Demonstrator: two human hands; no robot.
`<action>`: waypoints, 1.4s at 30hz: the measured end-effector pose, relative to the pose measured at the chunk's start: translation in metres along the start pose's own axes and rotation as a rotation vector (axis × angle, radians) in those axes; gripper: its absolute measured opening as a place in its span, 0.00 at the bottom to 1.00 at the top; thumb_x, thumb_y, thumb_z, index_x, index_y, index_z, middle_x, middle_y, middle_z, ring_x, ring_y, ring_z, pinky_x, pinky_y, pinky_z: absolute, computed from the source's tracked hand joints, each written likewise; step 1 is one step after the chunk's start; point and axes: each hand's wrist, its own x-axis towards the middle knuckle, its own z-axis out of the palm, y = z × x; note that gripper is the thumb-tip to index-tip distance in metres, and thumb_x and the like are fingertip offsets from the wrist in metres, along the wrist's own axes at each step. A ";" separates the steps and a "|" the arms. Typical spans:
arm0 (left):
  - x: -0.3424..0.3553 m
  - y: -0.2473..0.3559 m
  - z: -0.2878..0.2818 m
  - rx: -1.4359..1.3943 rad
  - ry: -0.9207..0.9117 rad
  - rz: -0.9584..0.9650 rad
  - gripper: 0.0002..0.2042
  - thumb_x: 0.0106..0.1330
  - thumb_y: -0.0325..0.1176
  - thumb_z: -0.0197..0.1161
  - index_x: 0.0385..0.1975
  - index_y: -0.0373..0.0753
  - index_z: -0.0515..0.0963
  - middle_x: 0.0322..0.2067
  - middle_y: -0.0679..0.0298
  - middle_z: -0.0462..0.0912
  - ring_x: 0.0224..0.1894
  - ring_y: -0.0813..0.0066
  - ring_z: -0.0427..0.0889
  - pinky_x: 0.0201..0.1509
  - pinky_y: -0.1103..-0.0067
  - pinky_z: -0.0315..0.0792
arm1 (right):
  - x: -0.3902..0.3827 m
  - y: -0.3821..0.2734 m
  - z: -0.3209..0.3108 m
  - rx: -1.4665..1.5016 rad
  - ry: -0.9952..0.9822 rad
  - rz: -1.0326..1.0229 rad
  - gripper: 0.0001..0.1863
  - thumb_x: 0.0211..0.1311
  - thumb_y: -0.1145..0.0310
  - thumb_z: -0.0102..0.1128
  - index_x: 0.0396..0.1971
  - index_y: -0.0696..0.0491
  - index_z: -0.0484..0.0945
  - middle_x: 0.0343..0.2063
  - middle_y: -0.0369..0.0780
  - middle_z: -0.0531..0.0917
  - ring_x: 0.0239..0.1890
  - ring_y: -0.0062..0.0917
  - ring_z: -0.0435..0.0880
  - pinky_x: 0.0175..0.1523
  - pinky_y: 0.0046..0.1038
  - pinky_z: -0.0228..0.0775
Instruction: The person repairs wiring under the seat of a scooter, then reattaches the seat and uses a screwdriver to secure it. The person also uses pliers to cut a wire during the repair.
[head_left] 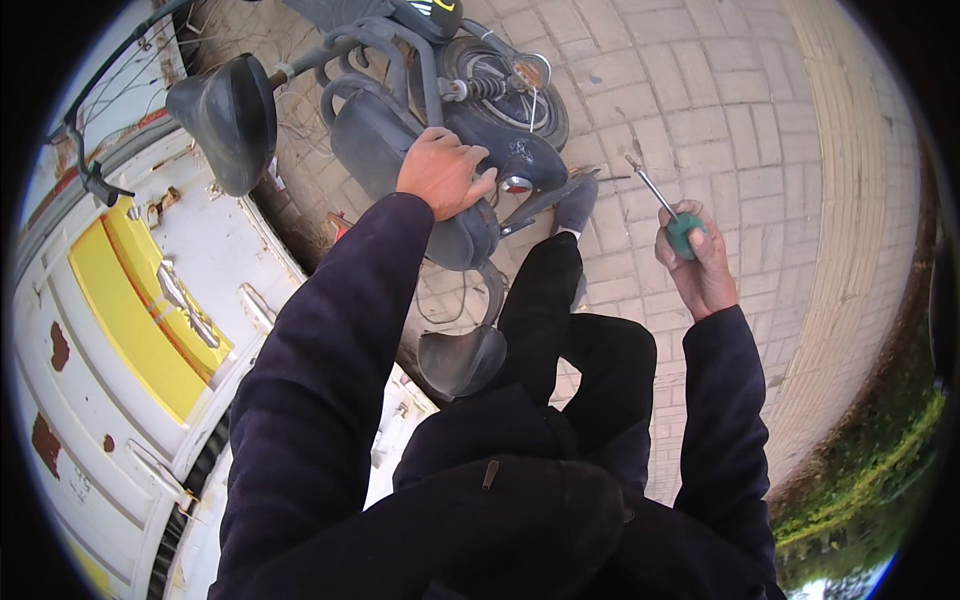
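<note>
An electric bike (380, 150) with black parts stands in front of me on the left. My left hand (445, 173) is closed over the end of a black metal tube (428, 85) of its frame, above a dark padded seat (362, 140). Out to the right, my right hand (697, 262) grips a screwdriver (684, 236) by its round green handle. Its metal shaft points up and to the left, apart from the bike. Near my left hand are a red round reflector (516, 185), a coil spring (480, 88) and the wheel (548, 120).
A black saddle (228, 125) juts out at the upper left. Along the left side runs a white metal panel (90, 400) with a yellow patch and rust spots. Brick paving (730, 130) lies under the bike and to the right. Green plants (870, 480) border the lower right.
</note>
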 end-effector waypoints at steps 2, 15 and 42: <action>0.006 0.011 0.004 0.029 -0.117 -0.119 0.21 0.69 0.51 0.54 0.39 0.37 0.81 0.30 0.58 0.86 0.41 0.64 0.84 0.55 0.69 0.70 | 0.023 -0.012 0.006 -0.050 -0.036 0.073 0.26 0.59 0.54 0.73 0.49 0.52 0.73 0.41 0.39 0.79 0.30 0.21 0.75 0.34 0.21 0.62; 0.066 0.177 0.045 -0.114 -0.525 -0.775 0.31 0.70 0.62 0.51 0.42 0.34 0.84 0.42 0.55 0.82 0.48 0.58 0.82 0.52 0.66 0.73 | 0.118 -0.137 -0.040 -0.251 -0.240 0.374 0.23 0.62 0.59 0.71 0.49 0.55 0.74 0.40 0.38 0.79 0.30 0.20 0.73 0.34 0.20 0.62; 0.087 0.178 0.094 -0.396 0.593 -1.366 0.16 0.62 0.33 0.65 0.49 0.33 0.78 0.48 0.50 0.81 0.54 0.54 0.77 0.64 0.61 0.67 | 0.281 0.033 -0.011 -0.560 -0.556 0.790 0.25 0.62 0.63 0.72 0.55 0.53 0.72 0.39 0.35 0.77 0.38 0.22 0.78 0.38 0.23 0.69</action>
